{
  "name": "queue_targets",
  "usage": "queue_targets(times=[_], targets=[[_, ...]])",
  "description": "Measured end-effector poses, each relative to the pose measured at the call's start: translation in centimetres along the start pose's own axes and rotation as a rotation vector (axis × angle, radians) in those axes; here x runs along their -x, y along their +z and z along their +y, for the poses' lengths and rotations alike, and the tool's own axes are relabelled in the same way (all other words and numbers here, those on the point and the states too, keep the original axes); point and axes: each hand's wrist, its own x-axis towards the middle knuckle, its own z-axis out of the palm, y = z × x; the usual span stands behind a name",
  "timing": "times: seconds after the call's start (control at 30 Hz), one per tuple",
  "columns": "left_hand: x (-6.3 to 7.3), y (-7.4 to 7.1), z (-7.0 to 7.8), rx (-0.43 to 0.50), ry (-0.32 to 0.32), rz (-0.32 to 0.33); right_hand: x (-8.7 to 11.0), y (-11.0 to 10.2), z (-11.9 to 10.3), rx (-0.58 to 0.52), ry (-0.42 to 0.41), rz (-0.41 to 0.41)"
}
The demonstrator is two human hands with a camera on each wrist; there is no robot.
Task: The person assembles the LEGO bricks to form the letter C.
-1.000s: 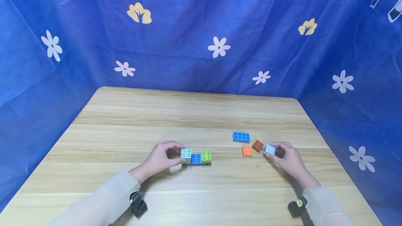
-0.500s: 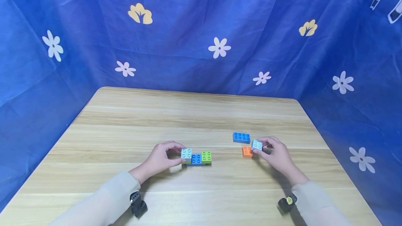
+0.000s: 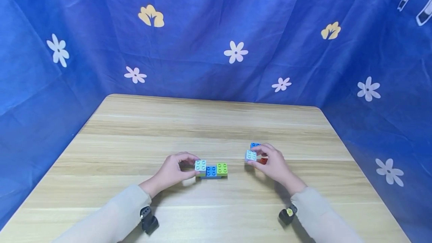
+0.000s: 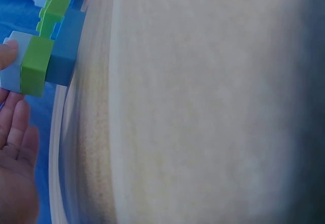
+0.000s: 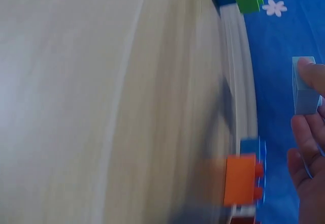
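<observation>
Pinching pale-blue brick [image 3: 251, 155] aloft in right hand [image 3: 272, 164] | carried leftward past orange brick [image 5: 239, 180] since earlier | clamping left end of joined bricks [image 3: 211, 171] in left hand [image 3: 172, 168], unmoved

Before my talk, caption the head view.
Left hand grips joined building bricks; right hand, a light-blue four-stud brick.

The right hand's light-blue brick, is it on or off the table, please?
Off: the right wrist view shows a gap between the light-blue brick and the table.
</observation>
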Motion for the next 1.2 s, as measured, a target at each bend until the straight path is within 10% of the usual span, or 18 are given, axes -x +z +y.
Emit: queue_targets(times=[1.2], targets=[[-0.1, -0.2, -0.1, -0.009, 0.055, 0.005, -4.7, 8.1, -8.9, -0.046, -0.204, -0.214]])
